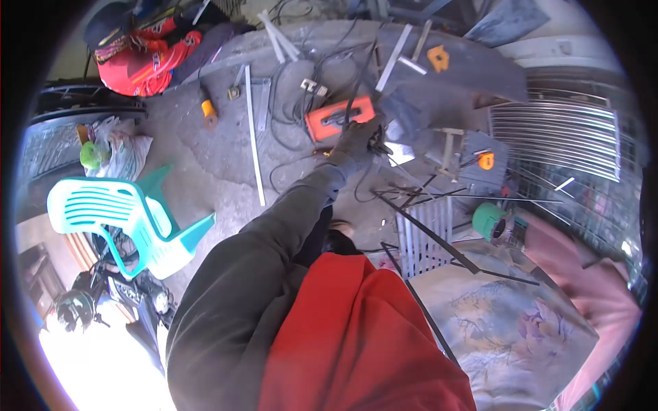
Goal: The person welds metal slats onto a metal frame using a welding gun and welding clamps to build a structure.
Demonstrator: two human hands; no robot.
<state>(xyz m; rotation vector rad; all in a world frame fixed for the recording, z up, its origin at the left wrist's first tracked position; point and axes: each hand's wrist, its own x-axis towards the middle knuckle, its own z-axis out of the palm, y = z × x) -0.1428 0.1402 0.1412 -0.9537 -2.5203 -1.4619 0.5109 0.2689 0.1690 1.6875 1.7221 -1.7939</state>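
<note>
My left hand [359, 141], gloved in grey, reaches forward from a dark sleeve and is closed at the near edge of an orange box-shaped machine [330, 122] with a black handle. A thick black cable [355, 96] runs from the far side down into the fingers. Something dark with thin metallic ends [379, 145] sticks out at the right of the hand; its kind is too blurred to tell. My right hand is out of view.
A person in red [140, 65] sits at the far left. A turquoise plastic chair [103, 205] stands left, near a long metal strip [254, 137] and an angle grinder [208, 109]. Right are metal bars [428, 229], a grille [555, 130] and a flowered cloth [504, 322].
</note>
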